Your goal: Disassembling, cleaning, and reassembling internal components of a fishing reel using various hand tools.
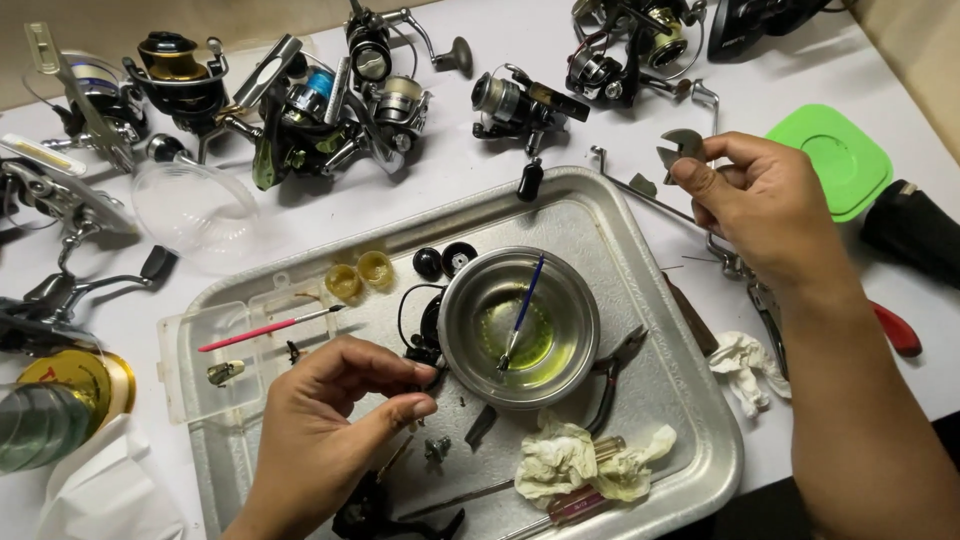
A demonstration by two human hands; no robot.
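Pinching small wrench [684,147], right hand [765,205]; left hand [325,420] fingers [400,410] nipping tiny part, too small to identify

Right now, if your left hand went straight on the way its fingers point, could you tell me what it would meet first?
Most likely the steel bowl: the left hand points right across the tray, fingertips close to the bowl's near rim. A small dark part sits between them and might be touched first; depth is hard to judge.

A tray [690,400] lies on the surface [560,45]; a bowl [460,330] sits at its middle with a brush [521,310] in it. Fishing reels [320,100] lie beyond the tray, rags [570,460] at its near edge, a square lid [835,160] far right.
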